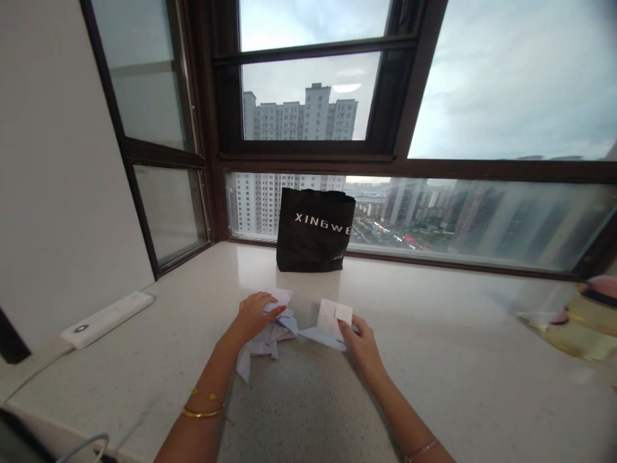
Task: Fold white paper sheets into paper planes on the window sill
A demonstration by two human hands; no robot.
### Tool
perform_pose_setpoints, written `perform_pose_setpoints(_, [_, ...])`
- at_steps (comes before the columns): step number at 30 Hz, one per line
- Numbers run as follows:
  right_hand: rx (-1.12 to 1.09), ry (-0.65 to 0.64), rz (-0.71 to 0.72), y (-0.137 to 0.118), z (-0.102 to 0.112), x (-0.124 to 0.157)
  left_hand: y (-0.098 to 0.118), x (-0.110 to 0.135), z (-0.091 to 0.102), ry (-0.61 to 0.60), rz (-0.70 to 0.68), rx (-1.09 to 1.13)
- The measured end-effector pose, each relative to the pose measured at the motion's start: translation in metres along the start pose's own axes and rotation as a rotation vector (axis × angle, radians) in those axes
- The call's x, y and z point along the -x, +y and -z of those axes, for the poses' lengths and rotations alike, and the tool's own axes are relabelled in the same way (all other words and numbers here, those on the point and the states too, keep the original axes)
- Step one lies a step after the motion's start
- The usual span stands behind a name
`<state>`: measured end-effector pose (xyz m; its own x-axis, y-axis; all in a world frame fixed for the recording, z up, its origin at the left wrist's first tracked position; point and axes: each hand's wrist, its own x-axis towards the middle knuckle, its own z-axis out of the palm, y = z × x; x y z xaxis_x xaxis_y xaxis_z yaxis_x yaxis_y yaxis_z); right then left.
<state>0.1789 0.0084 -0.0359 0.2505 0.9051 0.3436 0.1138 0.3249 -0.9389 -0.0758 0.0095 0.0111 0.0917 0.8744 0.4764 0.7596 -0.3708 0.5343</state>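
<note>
My left hand point(255, 314) is closed over a heap of torn white paper pieces point(270, 339) on the pale counter, its fingers curled on the upper scraps. To the right of the heap, my right hand point(360, 342) pinches a squarish piece of white paper point(328, 314) between thumb and fingers. A small folded flap stands out near the thumb on that piece. Beneath it a longer paper strip point(321, 337) reaches left toward the heap; whether the right hand also grips it I cannot tell.
A black bag point(313, 235) with white lettering stands upright by the window behind the paper. On the left of the stone counter point(434, 360) lies a white power strip point(108, 318) with a cable. A yellowish transparent object point(583, 325) sits at the right edge.
</note>
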Motion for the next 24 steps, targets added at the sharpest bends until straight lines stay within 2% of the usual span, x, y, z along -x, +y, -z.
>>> perform_pose_setpoints(5, [-0.012, 0.043, -0.025, -0.017, -0.001, 0.008, 0.004, -0.002, 0.011, 0.103, -0.051, 0.001])
perform_pose_setpoints(8, [0.048, 0.207, 0.018, -0.024, 0.002, 0.010, 0.011, -0.002, 0.015, 0.005, -0.149, 0.065])
perform_pose_setpoints(10, [0.077, 0.282, 0.036, -0.025, 0.005, 0.010, 0.016, 0.001, 0.011, -0.075, -0.185, 0.057])
perform_pose_setpoints(12, [0.054, 0.279, 0.039, -0.024, 0.006, 0.009, 0.018, 0.007, 0.003, -0.132, -0.153, 0.021])
perform_pose_setpoints(17, [-0.034, 0.163, -0.005, -0.018, 0.000, 0.009, 0.009, 0.019, -0.015, -0.281, 0.085, 0.089])
perform_pose_setpoints(21, [-0.047, 0.079, -0.037, -0.012, -0.003, 0.009, 0.007, 0.014, -0.013, -0.193, 0.086, 0.208])
perform_pose_setpoints(24, [-0.062, 0.099, -0.050, -0.011, -0.003, 0.008, 0.013, 0.007, -0.004, -0.051, 0.076, 0.212])
